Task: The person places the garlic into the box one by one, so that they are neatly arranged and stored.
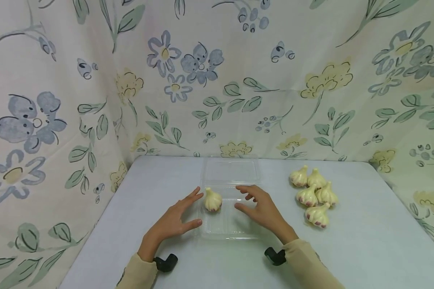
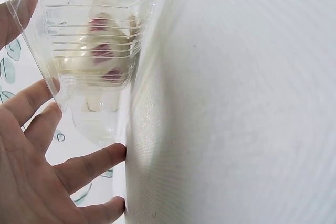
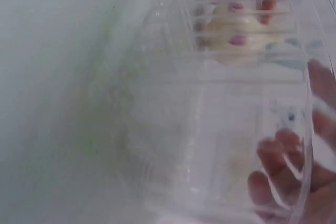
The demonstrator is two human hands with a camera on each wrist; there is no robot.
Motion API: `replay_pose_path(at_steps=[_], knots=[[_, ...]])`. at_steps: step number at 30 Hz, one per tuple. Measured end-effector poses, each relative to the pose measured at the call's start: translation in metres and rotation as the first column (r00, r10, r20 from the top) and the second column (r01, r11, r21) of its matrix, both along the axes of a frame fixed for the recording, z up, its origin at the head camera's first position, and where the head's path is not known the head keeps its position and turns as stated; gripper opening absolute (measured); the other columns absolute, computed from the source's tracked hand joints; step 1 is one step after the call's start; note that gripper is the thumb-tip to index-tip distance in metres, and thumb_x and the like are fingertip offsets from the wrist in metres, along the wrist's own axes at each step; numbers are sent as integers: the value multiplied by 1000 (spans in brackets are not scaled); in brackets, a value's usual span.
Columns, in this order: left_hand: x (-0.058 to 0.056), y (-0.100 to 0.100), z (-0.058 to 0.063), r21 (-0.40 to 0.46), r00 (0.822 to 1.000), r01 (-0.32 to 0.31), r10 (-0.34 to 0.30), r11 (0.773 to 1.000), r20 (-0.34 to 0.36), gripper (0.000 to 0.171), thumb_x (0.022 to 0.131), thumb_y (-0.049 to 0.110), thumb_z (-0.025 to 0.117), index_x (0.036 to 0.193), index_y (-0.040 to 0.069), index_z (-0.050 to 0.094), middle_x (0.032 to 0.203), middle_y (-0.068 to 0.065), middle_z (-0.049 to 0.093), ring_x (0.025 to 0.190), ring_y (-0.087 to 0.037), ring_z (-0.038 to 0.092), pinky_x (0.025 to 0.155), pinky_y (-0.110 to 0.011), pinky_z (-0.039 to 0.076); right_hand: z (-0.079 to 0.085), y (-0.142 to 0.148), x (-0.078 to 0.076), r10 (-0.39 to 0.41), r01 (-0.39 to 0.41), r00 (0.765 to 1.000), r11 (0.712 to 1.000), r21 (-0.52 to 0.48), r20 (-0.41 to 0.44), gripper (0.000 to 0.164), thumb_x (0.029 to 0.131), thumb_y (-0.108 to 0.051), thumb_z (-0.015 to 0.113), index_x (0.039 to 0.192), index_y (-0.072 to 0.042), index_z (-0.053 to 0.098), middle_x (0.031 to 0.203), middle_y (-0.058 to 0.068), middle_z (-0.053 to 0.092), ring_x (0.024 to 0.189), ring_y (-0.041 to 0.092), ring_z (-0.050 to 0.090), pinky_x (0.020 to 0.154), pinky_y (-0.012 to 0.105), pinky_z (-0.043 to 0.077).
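Note:
A clear plastic clamshell box lies on the table with its lid folded back. One garlic bulb sits in the left part of the box, neck away from me. My left hand is at the box's left side, fingers spread; in the left wrist view, fingertips are at the box's rim and the bulb shows through the ribbed wall. My right hand hovers at the right side of the box, fingers loosely bent and holding nothing. The right wrist view is blurred.
Several garlic bulbs lie in a cluster on the white table, right of the box. A flowered cloth hangs behind the table and along its sides. Black wrist cameras are worn at both wrists.

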State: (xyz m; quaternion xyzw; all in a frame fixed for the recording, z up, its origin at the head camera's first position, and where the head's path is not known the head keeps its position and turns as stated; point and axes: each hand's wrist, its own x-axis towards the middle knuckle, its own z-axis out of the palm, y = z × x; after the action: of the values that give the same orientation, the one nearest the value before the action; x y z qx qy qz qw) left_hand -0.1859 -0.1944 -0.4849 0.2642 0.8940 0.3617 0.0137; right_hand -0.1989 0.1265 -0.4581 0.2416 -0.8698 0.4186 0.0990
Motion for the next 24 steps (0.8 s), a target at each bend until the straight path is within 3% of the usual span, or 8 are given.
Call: replay_pose_path(at_steps=[15, 24], knots=[[1, 1, -1, 4, 1000, 4, -4, 1000, -10, 78, 93, 43, 72, 160, 24, 36, 171, 8, 20, 156, -28, 26, 119, -73, 21, -8, 18, 1, 0, -5, 998, 997, -78, -65, 48, 86, -19, 83, 132, -18, 67, 113, 2, 72, 90, 25, 69, 76, 43, 59], [0, 1, -1, 0, 1000, 1, -1, 1000, -12, 78, 93, 40, 73, 159, 25, 37, 171, 8, 20, 156, -28, 26, 118, -74, 21, -6, 28, 7, -56, 43, 992, 992, -117, -110, 46, 86, -13, 82, 129, -16, 68, 108, 2, 73, 90, 24, 69, 75, 39, 59]])
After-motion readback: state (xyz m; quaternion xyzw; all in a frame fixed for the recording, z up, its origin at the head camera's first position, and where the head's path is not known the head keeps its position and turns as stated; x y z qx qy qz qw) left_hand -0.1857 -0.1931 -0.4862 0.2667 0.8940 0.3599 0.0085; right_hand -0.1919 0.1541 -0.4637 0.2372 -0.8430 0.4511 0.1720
